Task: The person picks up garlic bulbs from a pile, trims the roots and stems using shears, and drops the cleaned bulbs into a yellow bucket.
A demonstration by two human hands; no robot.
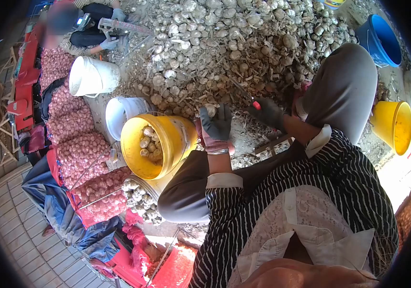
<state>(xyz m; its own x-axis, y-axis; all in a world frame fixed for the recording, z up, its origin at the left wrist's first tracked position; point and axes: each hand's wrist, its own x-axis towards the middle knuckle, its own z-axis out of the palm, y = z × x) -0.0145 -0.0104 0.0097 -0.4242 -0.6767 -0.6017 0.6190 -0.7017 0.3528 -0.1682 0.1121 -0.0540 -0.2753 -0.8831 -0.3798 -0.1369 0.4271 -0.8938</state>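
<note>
Gripping cutter [256,104] in right hand [269,115]; bulb [210,110] sits between thumb and fingers of left hand [217,126], can't tell if pinched; loose hold could drop it onto heap [224,41]; cutter slip could nick those fingers

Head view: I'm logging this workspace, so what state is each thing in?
Left hand: gloved, fingers extended; grip on bulb unclear.
Right hand: gloved, closed around red-handled tool.
Red-handled tool: held.
Garlic heap: loose, spread out.
Left yellow bucket: part-filled with bulbs.
Right yellow bucket: uncovered.
Blue bucket: uncovered.
White buckets: contents unclear.
Net sacks: filled.
Blue tarp: crumpled.
</note>
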